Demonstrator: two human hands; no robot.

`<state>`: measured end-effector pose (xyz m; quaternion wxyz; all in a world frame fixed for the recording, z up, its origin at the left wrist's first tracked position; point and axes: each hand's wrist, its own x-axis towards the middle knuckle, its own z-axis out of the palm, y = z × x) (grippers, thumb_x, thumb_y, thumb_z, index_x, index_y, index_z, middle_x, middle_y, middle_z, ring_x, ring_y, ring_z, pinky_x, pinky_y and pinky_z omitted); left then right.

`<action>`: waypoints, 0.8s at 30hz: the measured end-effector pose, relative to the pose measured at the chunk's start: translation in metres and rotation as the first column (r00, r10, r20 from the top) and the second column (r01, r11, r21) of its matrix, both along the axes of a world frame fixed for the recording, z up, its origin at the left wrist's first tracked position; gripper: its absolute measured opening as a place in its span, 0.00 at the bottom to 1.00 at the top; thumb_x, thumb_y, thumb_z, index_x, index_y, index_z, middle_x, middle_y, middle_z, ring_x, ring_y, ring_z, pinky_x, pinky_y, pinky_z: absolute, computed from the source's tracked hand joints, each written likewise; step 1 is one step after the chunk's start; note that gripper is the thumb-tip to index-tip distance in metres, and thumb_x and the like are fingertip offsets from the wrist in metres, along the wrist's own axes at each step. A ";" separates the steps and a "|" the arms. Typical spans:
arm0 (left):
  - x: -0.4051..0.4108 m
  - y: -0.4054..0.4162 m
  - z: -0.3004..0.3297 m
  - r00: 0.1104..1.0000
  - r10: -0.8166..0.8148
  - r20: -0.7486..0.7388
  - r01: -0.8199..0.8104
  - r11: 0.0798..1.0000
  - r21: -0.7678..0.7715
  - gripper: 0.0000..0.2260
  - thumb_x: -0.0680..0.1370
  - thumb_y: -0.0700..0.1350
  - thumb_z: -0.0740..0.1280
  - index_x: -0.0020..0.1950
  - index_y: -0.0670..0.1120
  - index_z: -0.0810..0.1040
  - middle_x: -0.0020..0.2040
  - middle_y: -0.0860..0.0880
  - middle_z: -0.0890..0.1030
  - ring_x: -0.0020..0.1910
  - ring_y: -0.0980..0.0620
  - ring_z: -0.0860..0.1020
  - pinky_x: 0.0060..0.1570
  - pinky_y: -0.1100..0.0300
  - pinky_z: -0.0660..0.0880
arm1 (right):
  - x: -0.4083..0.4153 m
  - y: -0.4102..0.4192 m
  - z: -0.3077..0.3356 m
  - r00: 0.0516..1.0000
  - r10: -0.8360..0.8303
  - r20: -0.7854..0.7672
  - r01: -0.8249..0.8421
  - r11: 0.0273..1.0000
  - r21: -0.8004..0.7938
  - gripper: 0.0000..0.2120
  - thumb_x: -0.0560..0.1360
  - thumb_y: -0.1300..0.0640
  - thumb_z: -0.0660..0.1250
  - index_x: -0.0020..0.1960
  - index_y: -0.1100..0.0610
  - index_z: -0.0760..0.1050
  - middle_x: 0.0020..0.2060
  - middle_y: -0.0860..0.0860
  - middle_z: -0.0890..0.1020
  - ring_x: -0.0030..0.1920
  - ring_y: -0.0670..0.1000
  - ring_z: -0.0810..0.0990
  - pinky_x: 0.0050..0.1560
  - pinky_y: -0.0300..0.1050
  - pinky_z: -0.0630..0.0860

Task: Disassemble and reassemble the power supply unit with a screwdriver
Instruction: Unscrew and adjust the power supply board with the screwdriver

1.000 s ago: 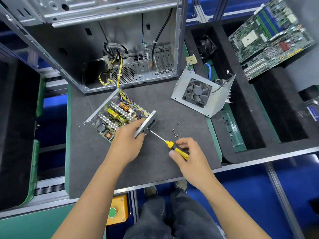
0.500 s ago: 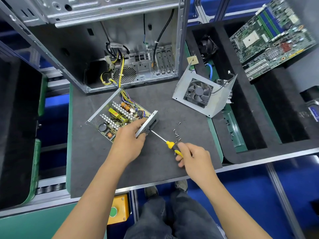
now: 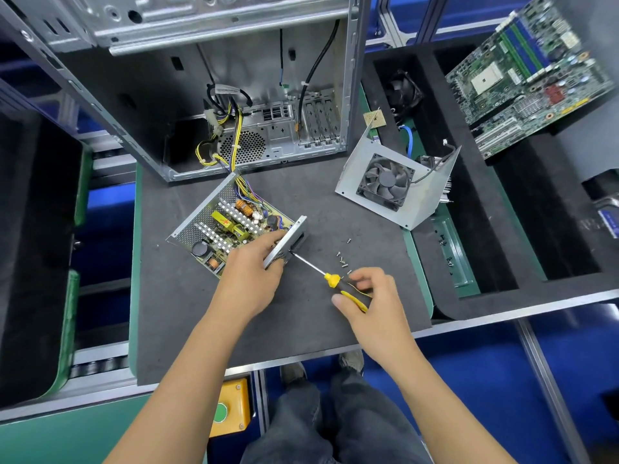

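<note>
The open power supply unit [image 3: 231,226] lies on the dark mat, its circuit board and coils exposed, with wires running back into the computer case. My left hand [image 3: 251,272] grips its near metal side panel. My right hand [image 3: 370,296] pinches the yellow-and-black handle of a screwdriver [image 3: 330,279] between fingers and thumb. The shaft points up-left and its tip meets the panel's outer face. The removed cover with its fan [image 3: 388,182] sits to the right. Several loose screws [image 3: 342,259] lie between the unit and my right hand.
An open computer case [image 3: 234,95] stands behind the unit. A motherboard [image 3: 529,65] leans in the black foam tray [image 3: 482,209] at right, beside a small fan [image 3: 403,90]. A yellow box with a green button [image 3: 227,410] sits below the mat's [image 3: 187,313] front edge.
My right hand's fingers have shifted round the screwdriver handle, as in twisting; the tip stays at the panel. My left hand has kept its hold on the unit.
</note>
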<state>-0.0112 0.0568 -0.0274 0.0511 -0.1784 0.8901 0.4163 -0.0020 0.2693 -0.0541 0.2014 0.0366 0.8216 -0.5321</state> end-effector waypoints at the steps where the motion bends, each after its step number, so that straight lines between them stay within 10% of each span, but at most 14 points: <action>1: 0.000 0.000 0.000 1.000 0.000 -0.001 0.000 1.000 0.002 0.22 0.77 0.37 0.68 0.66 0.57 0.78 0.50 0.58 0.82 0.54 0.51 0.80 0.43 0.69 0.71 | 0.000 0.000 0.002 1.000 -0.018 -0.023 0.019 1.000 0.016 0.10 0.75 0.58 0.72 0.51 0.47 0.74 0.49 0.45 0.76 0.48 0.33 0.74 0.44 0.25 0.69; 5: 0.000 -0.001 -0.002 1.000 0.007 0.010 -0.007 1.000 -0.002 0.22 0.77 0.37 0.68 0.67 0.57 0.78 0.54 0.54 0.83 0.55 0.50 0.80 0.48 0.61 0.73 | -0.003 0.000 0.003 0.996 -0.066 0.066 0.067 0.998 -0.010 0.11 0.81 0.51 0.63 0.42 0.45 0.79 0.35 0.46 0.83 0.34 0.42 0.79 0.38 0.33 0.71; 10: 0.000 -0.001 -0.005 1.000 0.007 0.021 -0.007 1.000 -0.005 0.22 0.77 0.38 0.68 0.68 0.58 0.76 0.55 0.53 0.83 0.56 0.50 0.80 0.48 0.61 0.72 | -0.002 0.002 0.002 1.000 -0.018 -0.010 0.018 1.000 -0.020 0.11 0.75 0.58 0.72 0.51 0.44 0.74 0.49 0.42 0.75 0.49 0.33 0.75 0.43 0.23 0.69; 15: 0.001 0.000 -0.003 1.000 0.013 0.016 -0.012 1.000 -0.025 0.22 0.77 0.38 0.69 0.69 0.56 0.77 0.50 0.56 0.80 0.56 0.49 0.80 0.47 0.62 0.69 | -0.006 0.002 0.006 0.996 -0.051 0.072 0.052 0.999 -0.006 0.10 0.79 0.51 0.64 0.41 0.44 0.79 0.35 0.44 0.83 0.32 0.42 0.80 0.32 0.29 0.70; 20: 0.000 0.001 -0.002 1.000 0.013 0.016 -0.013 1.000 -0.027 0.22 0.77 0.38 0.68 0.68 0.56 0.77 0.49 0.55 0.81 0.53 0.49 0.80 0.46 0.61 0.71 | -0.002 0.004 -0.001 0.999 -0.005 0.046 0.006 1.000 -0.022 0.10 0.76 0.56 0.71 0.51 0.44 0.73 0.49 0.43 0.76 0.44 0.38 0.77 0.41 0.25 0.71; 24: 0.000 0.001 0.000 1.000 0.012 0.027 -0.011 1.000 -0.030 0.22 0.78 0.38 0.68 0.69 0.56 0.76 0.49 0.56 0.80 0.54 0.49 0.79 0.46 0.61 0.71 | -0.005 0.007 0.000 0.994 -0.023 0.104 0.025 1.000 -0.018 0.04 0.78 0.52 0.67 0.46 0.44 0.78 0.38 0.45 0.83 0.38 0.46 0.79 0.43 0.41 0.77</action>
